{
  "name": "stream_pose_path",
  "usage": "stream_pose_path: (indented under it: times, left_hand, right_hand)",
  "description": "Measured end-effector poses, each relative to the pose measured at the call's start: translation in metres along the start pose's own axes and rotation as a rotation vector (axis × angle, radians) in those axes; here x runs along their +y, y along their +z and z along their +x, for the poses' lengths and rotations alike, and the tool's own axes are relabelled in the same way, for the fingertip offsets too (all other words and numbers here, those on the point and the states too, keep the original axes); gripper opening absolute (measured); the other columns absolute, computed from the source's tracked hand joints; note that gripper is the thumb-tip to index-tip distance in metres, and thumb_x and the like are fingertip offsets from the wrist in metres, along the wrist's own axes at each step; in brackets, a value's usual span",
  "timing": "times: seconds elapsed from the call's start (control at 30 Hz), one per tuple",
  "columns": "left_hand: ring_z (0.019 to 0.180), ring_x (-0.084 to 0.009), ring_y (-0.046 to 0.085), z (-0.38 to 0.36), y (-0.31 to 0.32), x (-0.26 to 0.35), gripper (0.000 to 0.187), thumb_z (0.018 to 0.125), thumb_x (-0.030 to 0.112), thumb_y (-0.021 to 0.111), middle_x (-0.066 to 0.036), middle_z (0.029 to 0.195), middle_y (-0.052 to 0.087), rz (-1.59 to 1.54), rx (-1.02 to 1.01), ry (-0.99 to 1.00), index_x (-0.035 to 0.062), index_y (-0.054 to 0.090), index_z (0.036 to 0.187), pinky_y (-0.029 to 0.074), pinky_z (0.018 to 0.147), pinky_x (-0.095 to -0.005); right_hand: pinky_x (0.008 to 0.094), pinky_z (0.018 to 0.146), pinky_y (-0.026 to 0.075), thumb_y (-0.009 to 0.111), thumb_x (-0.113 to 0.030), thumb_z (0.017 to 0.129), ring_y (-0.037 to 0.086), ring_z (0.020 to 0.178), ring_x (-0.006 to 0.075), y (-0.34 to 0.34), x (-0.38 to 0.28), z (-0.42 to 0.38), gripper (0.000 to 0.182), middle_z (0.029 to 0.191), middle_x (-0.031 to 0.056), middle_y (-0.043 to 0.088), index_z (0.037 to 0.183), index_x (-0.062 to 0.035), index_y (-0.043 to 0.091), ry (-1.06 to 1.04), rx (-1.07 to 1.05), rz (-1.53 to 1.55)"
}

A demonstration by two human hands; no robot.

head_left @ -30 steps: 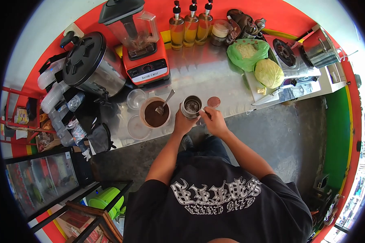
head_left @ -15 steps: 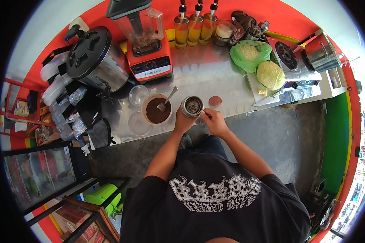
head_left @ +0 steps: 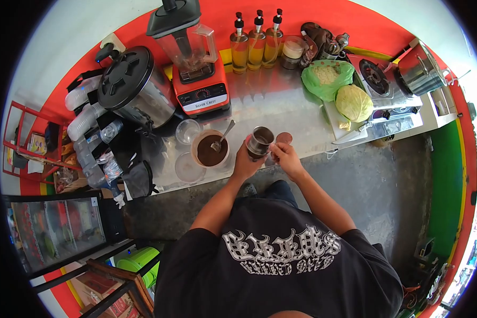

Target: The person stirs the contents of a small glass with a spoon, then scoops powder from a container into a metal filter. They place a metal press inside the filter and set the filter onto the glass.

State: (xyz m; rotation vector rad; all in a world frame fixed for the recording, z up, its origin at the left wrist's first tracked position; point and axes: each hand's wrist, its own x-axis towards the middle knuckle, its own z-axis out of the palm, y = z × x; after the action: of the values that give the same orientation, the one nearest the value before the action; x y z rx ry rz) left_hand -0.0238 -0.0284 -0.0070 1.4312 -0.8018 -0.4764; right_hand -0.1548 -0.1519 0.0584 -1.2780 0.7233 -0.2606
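Observation:
My left hand (head_left: 247, 163) is wrapped round a small metal cup (head_left: 261, 139), held tilted above the counter's front edge. The thumb and fingers of my right hand (head_left: 287, 159) are pinched together at the cup's right side; what they grip is too small to make out. Left of the cup, a tub of dark brown powder (head_left: 211, 155) has a metal spoon (head_left: 223, 135) standing in it. Next to the tub lie a clear round lid (head_left: 190, 168) and a clear plastic container (head_left: 187, 130). A small reddish disc (head_left: 284, 138) rests just right of the cup.
A red blender (head_left: 202, 93) and a large steel urn (head_left: 143, 100) stand at the back left. Three pump bottles (head_left: 256, 47) line the wall. To the right are a cabbage (head_left: 353, 103), a green bag (head_left: 328, 77), a knife (head_left: 350, 137), a stove (head_left: 375, 77) and a pot (head_left: 423, 70).
The cup has moved slightly right and tipped, so more of its side shows. My right hand has moved a little right with it. The whole view has shifted slightly.

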Motion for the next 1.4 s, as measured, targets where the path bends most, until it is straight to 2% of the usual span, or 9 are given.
stream_pose_path:
  times: [0.37,0.47,0.57,0.63,0.77,0.83,0.93,1.17,1.4]
  left_hand:
    - [0.120,-0.0337,0.072,0.000,-0.002,-0.006,0.072,0.079,0.013,0.092,-0.019,0.127,0.071,0.110,-0.084,-0.038,0.0036,0.056,0.140,0.056,0.100,-0.0426]
    - [0.120,-0.0346,0.071,-0.003,0.000,-0.006,0.073,0.077,0.013,0.094,-0.018,0.127,0.071,0.146,-0.063,-0.059,0.0043,0.057,0.140,0.056,0.100,-0.0432]
    - [0.117,-0.0302,0.072,0.000,0.001,-0.001,0.072,0.075,0.013,0.096,-0.015,0.124,0.072,0.210,-0.038,-0.034,0.0048,0.057,0.136,0.056,0.099,-0.0411]
    - [0.114,-0.0262,0.072,-0.002,0.001,-0.005,0.070,0.075,0.013,0.097,-0.012,0.122,0.073,0.262,-0.024,-0.018,0.0049,0.058,0.133,0.056,0.098,-0.0391]
    - [0.122,-0.0321,0.071,0.000,0.000,-0.004,0.076,0.074,0.013,0.097,-0.015,0.128,0.072,0.174,-0.068,-0.070,0.0058,0.058,0.139,0.056,0.101,-0.0416]
    - [0.122,-0.0321,0.071,0.000,0.002,0.003,0.076,0.074,0.013,0.097,-0.015,0.128,0.072,0.154,-0.054,-0.060,0.0058,0.058,0.139,0.056,0.101,-0.0415]
    - [0.115,-0.0246,0.071,0.001,0.004,0.002,0.070,0.073,0.010,0.097,-0.011,0.122,0.073,0.201,-0.002,-0.038,0.0048,0.059,0.132,0.056,0.098,-0.0379]
    - [0.118,-0.0272,0.072,0.000,0.002,-0.005,0.069,0.077,0.011,0.095,-0.013,0.125,0.073,0.126,-0.014,-0.064,0.0045,0.059,0.135,0.056,0.099,-0.0392]
    - [0.116,-0.0310,0.073,-0.003,0.000,-0.003,0.066,0.077,0.012,0.095,-0.015,0.122,0.073,0.121,-0.050,-0.054,0.0049,0.060,0.132,0.058,0.097,-0.0409]
  right_hand:
    - [0.0296,0.064,0.041,0.061,-0.032,0.112,0.051,0.070,0.0086,-0.011,-0.011,-0.014,0.038,0.073,-0.0032,0.055,0.083,-0.0083,0.061,0.068,-0.066,-0.101]
    - [0.0310,0.064,0.042,0.061,-0.031,0.112,0.049,0.069,0.0092,-0.016,-0.006,-0.013,0.039,0.071,-0.0026,0.053,0.082,-0.0057,0.060,-0.043,0.015,-0.360]
    - [0.0365,0.065,0.044,0.066,-0.027,0.107,0.053,0.066,0.0163,-0.014,-0.015,-0.021,0.035,0.070,0.0106,0.057,0.089,0.0021,0.064,-0.111,-0.129,-0.566]
    - [0.0389,0.065,0.045,0.067,-0.026,0.106,0.052,0.064,0.0211,-0.009,-0.018,-0.024,0.033,0.069,0.0163,0.056,0.092,0.0032,0.065,-0.153,0.069,-0.580]
    - [0.0410,0.065,0.044,0.068,-0.025,0.105,0.050,0.063,0.0264,-0.004,-0.021,-0.029,0.030,0.071,0.0191,0.058,0.093,0.0030,0.065,-0.328,-0.105,-0.625]
    - [0.0430,0.065,0.044,0.068,-0.023,0.104,0.049,0.063,0.0302,-0.004,-0.020,-0.029,0.029,0.073,0.0214,0.058,0.092,0.0029,0.065,-0.210,0.047,-0.618]
    - [0.0380,0.062,0.045,0.067,-0.021,0.105,0.046,0.062,0.0217,-0.006,-0.019,-0.031,0.028,0.071,0.0161,0.056,0.092,0.0038,0.064,-0.340,-0.040,-0.709]
    - [0.0416,0.063,0.044,0.067,-0.022,0.105,0.046,0.063,0.0267,-0.002,-0.016,-0.031,0.031,0.072,0.0204,0.053,0.091,0.0044,0.060,-0.257,0.019,-0.669]
    - [0.0468,0.066,0.045,0.066,-0.023,0.105,0.054,0.070,0.0416,0.006,-0.015,-0.027,0.030,0.080,0.0261,0.060,0.092,0.0040,0.061,-0.452,0.019,-0.728]
